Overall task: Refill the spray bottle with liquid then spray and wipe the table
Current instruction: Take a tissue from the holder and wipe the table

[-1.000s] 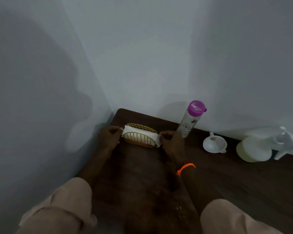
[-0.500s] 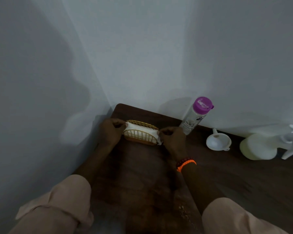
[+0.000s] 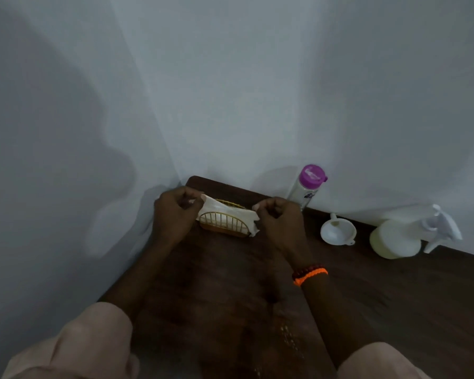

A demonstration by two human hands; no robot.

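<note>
A white napkin (image 3: 221,208) sits in a gold wire holder (image 3: 225,224) at the far left corner of the dark wooden table (image 3: 394,291). My left hand (image 3: 174,212) pinches the napkin's left end and my right hand (image 3: 278,221) pinches its right end. The napkin is partly raised out of the holder. A clear bottle with a purple cap (image 3: 307,187) stands against the wall to the right. Beyond it lie a white funnel (image 3: 337,232) and a white spray bottle (image 3: 411,236) on its side.
White walls meet in a corner right behind the holder and close the table on the left and far sides. A faint wet patch (image 3: 288,337) shows on the near part of the table between my forearms.
Both hands have lifted slightly and drawn the napkin up out of the holder. The view has shifted a little, so the bottles sit further right.
</note>
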